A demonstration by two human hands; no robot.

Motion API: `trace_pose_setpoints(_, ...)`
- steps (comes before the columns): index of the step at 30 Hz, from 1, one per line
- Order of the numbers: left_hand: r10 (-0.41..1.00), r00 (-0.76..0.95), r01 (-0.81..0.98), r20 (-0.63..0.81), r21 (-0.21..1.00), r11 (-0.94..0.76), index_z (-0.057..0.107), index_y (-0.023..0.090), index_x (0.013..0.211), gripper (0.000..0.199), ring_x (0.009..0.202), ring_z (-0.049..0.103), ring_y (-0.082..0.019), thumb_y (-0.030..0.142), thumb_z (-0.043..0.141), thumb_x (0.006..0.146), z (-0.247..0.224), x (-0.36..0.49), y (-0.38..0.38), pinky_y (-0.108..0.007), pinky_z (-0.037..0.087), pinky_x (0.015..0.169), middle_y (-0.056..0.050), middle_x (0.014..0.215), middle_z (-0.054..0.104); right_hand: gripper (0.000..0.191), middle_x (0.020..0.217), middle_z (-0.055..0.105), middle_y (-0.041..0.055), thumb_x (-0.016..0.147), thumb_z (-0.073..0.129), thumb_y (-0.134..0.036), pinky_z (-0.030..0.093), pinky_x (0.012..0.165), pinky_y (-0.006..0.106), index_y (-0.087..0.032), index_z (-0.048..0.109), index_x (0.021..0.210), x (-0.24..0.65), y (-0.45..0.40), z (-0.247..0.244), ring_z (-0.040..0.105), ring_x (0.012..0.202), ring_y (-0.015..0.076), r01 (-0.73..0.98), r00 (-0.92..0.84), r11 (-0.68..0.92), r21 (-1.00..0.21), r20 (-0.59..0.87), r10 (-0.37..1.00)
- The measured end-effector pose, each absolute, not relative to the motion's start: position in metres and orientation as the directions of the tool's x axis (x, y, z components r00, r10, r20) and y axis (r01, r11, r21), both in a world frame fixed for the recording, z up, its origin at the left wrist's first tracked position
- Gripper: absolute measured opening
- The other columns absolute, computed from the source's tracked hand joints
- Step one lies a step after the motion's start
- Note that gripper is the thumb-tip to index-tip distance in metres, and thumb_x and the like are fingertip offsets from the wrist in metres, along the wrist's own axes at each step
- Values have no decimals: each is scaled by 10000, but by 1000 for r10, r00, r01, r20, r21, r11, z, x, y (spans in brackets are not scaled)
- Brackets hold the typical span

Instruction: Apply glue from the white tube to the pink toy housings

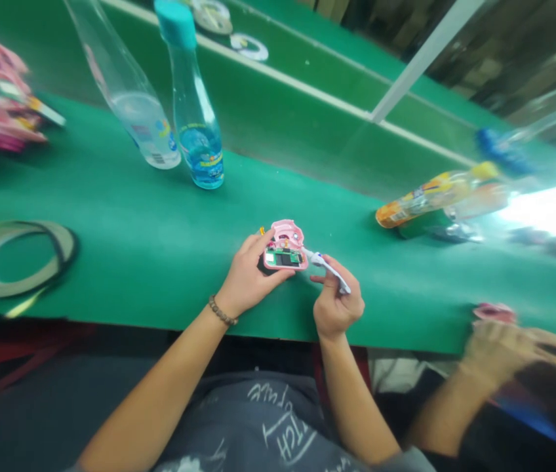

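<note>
Held above the green tabletop (160, 282), near its front edge, the pink casing (288, 227), gripped by the fingers of the left hand (250, 272). Had the green board (286, 257) lying inside; left the front uncovered, so seemingly only partway done. Pinched a pale slim piece (330, 267) with the right hand's (337, 298) fingers beside the casing; could not tell whether joined.

Counted one tabletop; one clear bottle (145, 124), one blue-capped bottle (197, 137), one orange bottle (420, 200); at least one tape roll (64, 246); one casing; one board; one pale piece.
</note>
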State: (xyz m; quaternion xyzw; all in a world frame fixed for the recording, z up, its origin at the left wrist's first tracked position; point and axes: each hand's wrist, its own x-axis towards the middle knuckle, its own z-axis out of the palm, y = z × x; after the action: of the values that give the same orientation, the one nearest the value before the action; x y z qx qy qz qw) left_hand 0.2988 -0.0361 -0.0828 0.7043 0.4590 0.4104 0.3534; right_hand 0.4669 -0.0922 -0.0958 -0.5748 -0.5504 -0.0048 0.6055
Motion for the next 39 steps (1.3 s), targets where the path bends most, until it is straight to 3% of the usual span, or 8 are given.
trace_pose_setpoints(4,938,241,368,250,870,-327,494,213,1403,735,1187,560,-269,422,791,764,-83,298,-35,-420,467,1052,-91,1233,584,217,1058,741,58,917,590,-183,664,584,280,-186,662,1121,470,-96,-98,740,786,178,625,402,309,-717,635,660)
trace_pose_setpoints(9,937,231,374,262,865,-334,496,222,1407,747,1165,562,-266,424,797,754,-85,298,-35,-420,480,1033,-89,1230,575,306,1113,734,39,904,581,-151,680,681,343,-258,652,1182,471,-95,-104,742,909,209,661,270,395,-638,693,668)
trace_pose_setpoints(15,937,236,366,258,870,-331,509,233,1390,722,1143,567,-274,447,791,761,-84,299,-35,-442,489,1026,-91,1217,580,334,1150,710,33,936,511,-190,685,728,430,-333,611,1220,473,-96,-104,730,973,226,745,198,372,-554,716,670)
trace_pose_setpoints(22,932,235,367,276,863,-347,509,208,1387,719,1181,555,-266,405,802,760,-85,299,-35,-422,475,1050,-101,1236,574,310,1139,717,38,931,509,-189,684,740,421,-320,630,1185,474,-95,-103,730,981,232,760,178,372,-533,721,670)
trace_pose_setpoints(29,939,223,351,260,878,-326,511,209,1396,771,1153,574,-255,455,814,732,-87,300,-35,-396,487,1037,-83,1208,577,296,1108,739,43,898,544,-124,668,736,322,-259,653,1138,475,-95,-101,733,969,209,791,132,396,-467,762,633)
trace_pose_setpoints(39,946,213,324,246,895,-306,508,200,1399,783,1111,584,-234,472,813,731,-87,301,-37,-364,511,1003,-77,1193,568,282,1115,736,38,904,553,-131,658,736,313,-257,654,1135,476,-95,-105,731,975,211,796,133,392,-461,765,630)
